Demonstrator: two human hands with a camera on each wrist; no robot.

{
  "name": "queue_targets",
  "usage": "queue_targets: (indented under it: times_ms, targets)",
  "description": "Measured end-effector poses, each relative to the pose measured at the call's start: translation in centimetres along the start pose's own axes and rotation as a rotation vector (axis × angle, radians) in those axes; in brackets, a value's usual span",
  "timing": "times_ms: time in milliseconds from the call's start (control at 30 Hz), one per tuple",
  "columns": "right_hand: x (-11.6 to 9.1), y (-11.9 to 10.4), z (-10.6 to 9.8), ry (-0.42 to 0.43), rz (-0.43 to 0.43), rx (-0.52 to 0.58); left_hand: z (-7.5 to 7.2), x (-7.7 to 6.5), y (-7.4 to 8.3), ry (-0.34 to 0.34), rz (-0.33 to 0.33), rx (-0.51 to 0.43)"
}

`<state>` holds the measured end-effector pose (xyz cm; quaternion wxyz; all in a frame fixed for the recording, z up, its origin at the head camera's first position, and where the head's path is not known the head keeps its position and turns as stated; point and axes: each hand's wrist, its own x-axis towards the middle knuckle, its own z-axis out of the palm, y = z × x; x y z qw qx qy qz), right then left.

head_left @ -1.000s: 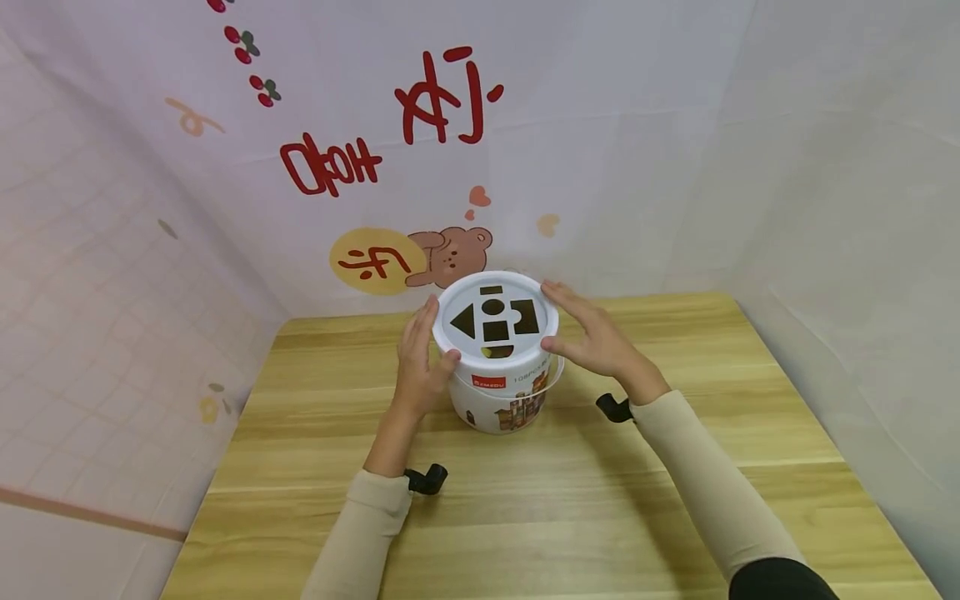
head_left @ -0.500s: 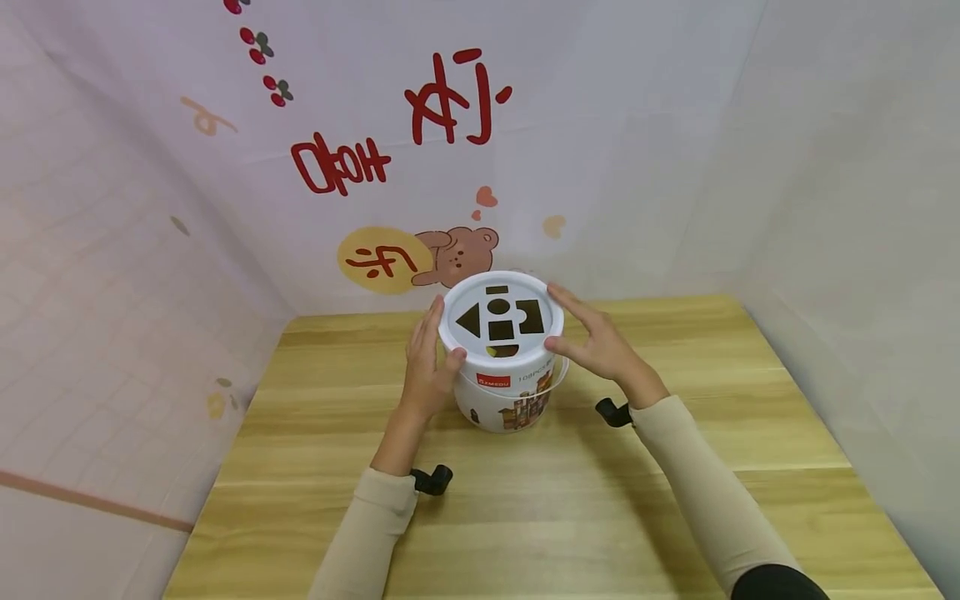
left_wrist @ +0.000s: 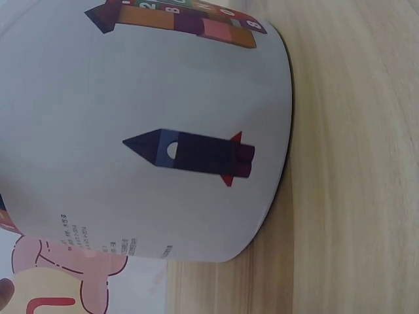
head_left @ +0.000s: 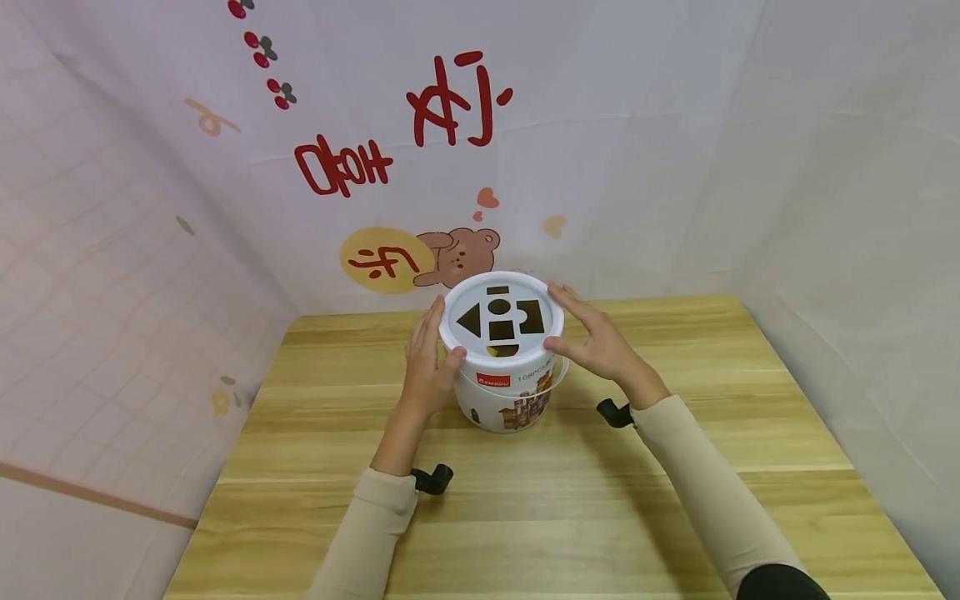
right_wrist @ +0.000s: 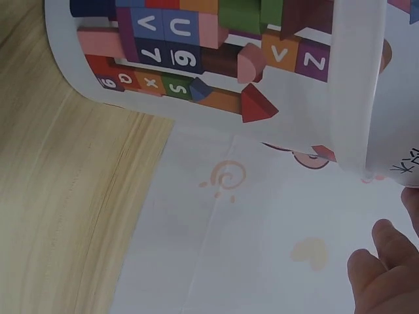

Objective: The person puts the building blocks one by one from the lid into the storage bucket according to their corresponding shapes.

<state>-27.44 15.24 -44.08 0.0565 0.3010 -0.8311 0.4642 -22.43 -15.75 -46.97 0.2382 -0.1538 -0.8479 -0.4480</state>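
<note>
A white toy-block bucket [head_left: 487, 414] stands upright on the wooden table, topped by a white lid [head_left: 477, 293] with several shaped holes. Something yellow shows through the front hole. My left hand [head_left: 429, 368] rests against the lid's left rim, thumb at the front and fingers reaching along the side. On the opposite side my right hand [head_left: 597, 343] touches the rim with its thumb and fingertips spread apart. The left wrist view is filled by the bucket wall [left_wrist: 98, 124] with a printed rocket. In the right wrist view, fingers [right_wrist: 393, 261] appear beside the lid rim [right_wrist: 353, 98].
A thin white handle [head_left: 558, 380] hangs down the bucket's front right. Behind the table [head_left: 540, 517] hangs a white backdrop [head_left: 630, 183] with red characters and a bear; more cloth encloses both sides. Black wrist mounts [head_left: 433, 480] stick out from the sleeves.
The whole scene has shifted slightly right in the head view. Both hands keep their places on the lid rim, and the bucket stays where it stands.
</note>
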Motion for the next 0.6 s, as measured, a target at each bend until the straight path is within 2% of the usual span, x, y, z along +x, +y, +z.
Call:
queue_targets:
  times_ms: [367,500,600]
  targets:
    - [-0.3,-0.5,-0.1,-0.005,0.019,-0.018,-0.3,-0.2,0.0,-0.001,0.006,0.031]
    - [-0.3,-0.6,-0.6,-0.019,0.022,-0.037,-1.1,-0.1,-0.1,-0.032,0.014,0.049]
    - [-0.4,-0.3,-1.8,-0.014,0.021,-0.064,-2.3,-0.1,-0.4,-0.052,0.011,0.077]
